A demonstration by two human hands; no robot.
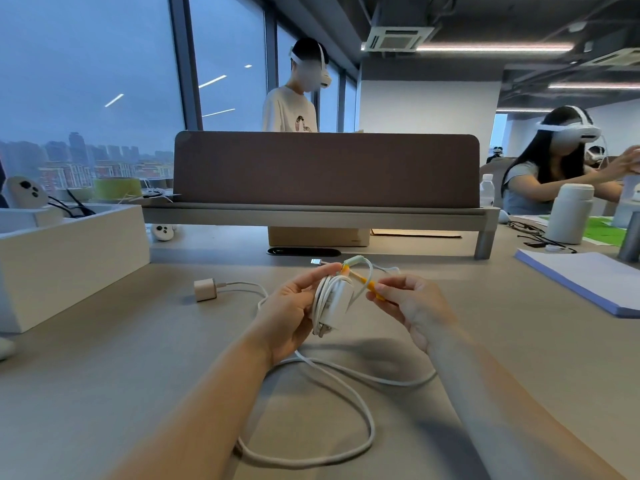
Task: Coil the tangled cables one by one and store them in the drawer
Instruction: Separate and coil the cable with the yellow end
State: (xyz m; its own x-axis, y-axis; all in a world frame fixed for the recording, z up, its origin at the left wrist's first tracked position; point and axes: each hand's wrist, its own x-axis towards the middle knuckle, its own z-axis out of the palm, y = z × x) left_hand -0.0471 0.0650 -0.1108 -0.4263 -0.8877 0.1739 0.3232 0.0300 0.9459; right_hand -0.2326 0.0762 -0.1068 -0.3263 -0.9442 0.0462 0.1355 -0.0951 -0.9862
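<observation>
The grey desk [104, 393] is being worked over, with a white open-topped box [69, 258] standing at nine o'clock; whether it is the drawer cannot be told. A loose white cable [367, 441] is being left sprawled in loops at six o'clock. At centre, the left hand [287, 313] is being curled round a cable-wound white adapter [334, 299]. A small charger block [205, 289] is being left at ten o'clock. The bundle's orange-tipped end [372, 286] is being pinched by the right hand [415, 306]. Should that pinch be eased before tucking, the windings are likely to spring loose; the desk loops may be snagged and dragged along.
</observation>
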